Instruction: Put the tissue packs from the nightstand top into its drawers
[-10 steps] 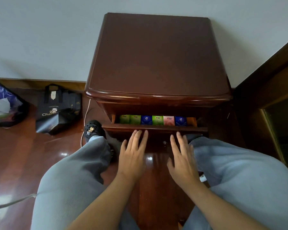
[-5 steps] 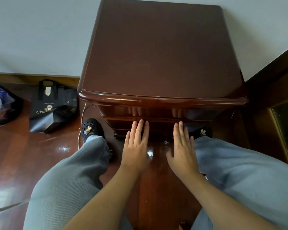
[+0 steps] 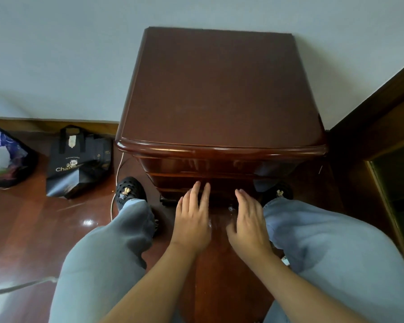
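- Down low, the left hand (image 3: 191, 220) and the right hand (image 3: 248, 221) were held flat with straight fingers, gripping nothing, side by side in front of the nightstand's (image 3: 219, 94) lower drawer front (image 3: 184, 183).
- Fingertips (image 3: 197, 185) of the left hand reached that drawer front; whether they touched it could not be told.
- Both drawers appeared pushed in, their glossy fronts under the overhanging top edge.
- No tissue packs showed anywhere in view; the nightstand's top was bare dark wood.
- Knees in grey trousers (image 3: 107, 259) flanked the hands, with a black shoe (image 3: 129, 191) beside the nightstand's left foot.
- A black paper bag (image 3: 78, 159) with gold lettering stood on the wooden floor (image 3: 33, 229) against the wall, a dark plastic bag (image 3: 4, 157) further left.
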Action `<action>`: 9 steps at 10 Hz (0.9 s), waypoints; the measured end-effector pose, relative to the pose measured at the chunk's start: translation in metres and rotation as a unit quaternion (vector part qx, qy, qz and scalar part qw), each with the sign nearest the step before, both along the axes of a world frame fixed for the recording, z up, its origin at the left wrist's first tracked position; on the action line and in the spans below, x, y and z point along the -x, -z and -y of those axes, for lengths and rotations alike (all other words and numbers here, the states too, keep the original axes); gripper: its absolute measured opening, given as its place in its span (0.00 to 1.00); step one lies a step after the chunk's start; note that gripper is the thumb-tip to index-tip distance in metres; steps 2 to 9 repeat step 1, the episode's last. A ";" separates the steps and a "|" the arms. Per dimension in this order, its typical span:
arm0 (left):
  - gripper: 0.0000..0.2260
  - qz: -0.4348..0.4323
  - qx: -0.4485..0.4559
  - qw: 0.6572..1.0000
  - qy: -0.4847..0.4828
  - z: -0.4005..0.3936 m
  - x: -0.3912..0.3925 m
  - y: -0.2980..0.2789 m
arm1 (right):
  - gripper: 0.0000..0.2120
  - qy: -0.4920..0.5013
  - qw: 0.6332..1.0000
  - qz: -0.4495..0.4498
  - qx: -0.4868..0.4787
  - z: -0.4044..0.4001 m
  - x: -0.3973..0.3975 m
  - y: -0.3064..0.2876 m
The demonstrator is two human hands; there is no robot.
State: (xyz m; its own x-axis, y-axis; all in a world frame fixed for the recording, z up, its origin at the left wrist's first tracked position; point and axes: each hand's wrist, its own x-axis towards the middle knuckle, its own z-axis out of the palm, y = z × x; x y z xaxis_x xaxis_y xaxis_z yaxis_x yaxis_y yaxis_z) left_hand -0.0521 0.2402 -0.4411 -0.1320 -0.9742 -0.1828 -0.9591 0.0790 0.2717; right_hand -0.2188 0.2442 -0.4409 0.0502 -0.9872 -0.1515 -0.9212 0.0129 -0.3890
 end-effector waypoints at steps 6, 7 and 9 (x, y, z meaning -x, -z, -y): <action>0.38 -0.043 -0.022 0.999 -0.016 -0.026 0.005 -0.017 | 0.37 -0.009 0.999 0.024 -0.022 -0.035 0.007 -0.010; 0.38 -0.043 -0.022 0.999 -0.016 -0.026 0.005 -0.017 | 0.37 -0.009 0.999 0.024 -0.022 -0.035 0.007 -0.010; 0.38 -0.043 -0.022 0.999 -0.016 -0.026 0.005 -0.017 | 0.37 -0.009 0.999 0.024 -0.022 -0.035 0.007 -0.010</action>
